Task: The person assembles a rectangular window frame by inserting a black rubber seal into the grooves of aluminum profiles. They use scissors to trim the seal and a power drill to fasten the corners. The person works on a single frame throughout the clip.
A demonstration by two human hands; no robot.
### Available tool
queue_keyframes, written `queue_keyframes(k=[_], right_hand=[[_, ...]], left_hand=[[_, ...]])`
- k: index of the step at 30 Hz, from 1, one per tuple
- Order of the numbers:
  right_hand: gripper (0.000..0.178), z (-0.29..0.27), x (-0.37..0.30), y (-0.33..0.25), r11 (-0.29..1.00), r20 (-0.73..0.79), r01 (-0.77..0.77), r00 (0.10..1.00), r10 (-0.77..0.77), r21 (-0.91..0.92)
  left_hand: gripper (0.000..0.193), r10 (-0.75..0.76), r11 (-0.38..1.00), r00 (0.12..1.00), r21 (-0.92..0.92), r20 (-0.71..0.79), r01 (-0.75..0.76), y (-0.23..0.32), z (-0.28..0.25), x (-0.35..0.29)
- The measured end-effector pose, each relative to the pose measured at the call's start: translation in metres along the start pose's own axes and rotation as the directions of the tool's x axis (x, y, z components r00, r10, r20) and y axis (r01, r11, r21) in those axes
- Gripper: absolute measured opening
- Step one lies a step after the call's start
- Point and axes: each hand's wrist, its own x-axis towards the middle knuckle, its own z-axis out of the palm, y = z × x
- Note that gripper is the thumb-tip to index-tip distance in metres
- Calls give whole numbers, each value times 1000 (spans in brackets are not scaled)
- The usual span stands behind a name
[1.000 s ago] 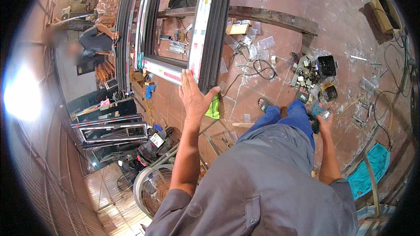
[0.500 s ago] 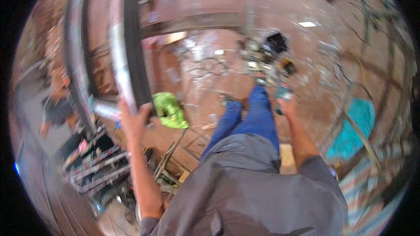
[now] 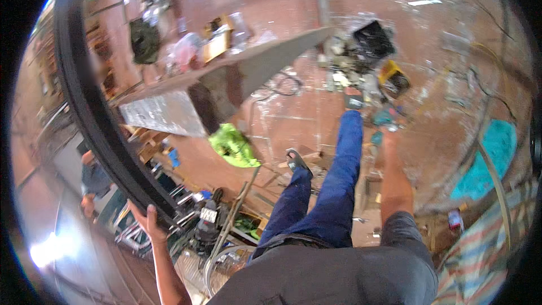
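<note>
On the left, a long black metal bar (image 3: pixel 104 127) slants from the far left down toward me. My left hand (image 3: pixel 148 225) is closed around its near end, thumb along the upper face; the other fingers are partly hidden. My right hand (image 3: pixel 390 135), held out in front of my right leg, grips a teal power drill (image 3: pixel 386 116). Between the bar and my legs lies a thick grey metal beam (image 3: pixel 169 110). Its near end is beside a bright green plastic bag (image 3: pixel 234 146).
A heap of small metal parts (image 3: pixel 341 62), a black tray (image 3: pixel 374 40) and a yellow box (image 3: pixel 393 79) sit ahead of my feet. Teal sheeting (image 3: pixel 485 161) and a striped tarp (image 3: pixel 485 248) lie at right. Another person (image 3: pixel 95 178) is at far left; cables cross the floor.
My left hand and the black bar have swung left, away from the green bag. The thick beam shows more fully. The drill stays in my right hand, and my legs are farther apart.
</note>
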Motion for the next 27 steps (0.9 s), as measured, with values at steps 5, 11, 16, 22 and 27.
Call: queue_keyframes(k=[5,11,16,22,27], right_hand=[[59,19,74,-3,973,147,14,988,-49,232],[52,57,110,-19,940,249,-54,968,-34,338],[47,24,120,-32,929,261,-62,965,-38,365],[42,-27,64,-29,877,338,-142,941,-24,458],[41,-73,-27,-34,847,516,-249,856,-35,470]], left_hand=[[112,-115,983,993,139,-35,118,-21,9,-7],[111,-67,995,998,79,13,66,20,18,4],[112,-66,989,998,131,-17,68,2,12,4],[116,40,941,998,338,-52,-20,2,10,6],[112,49,846,996,533,-70,-4,27,11,0]])
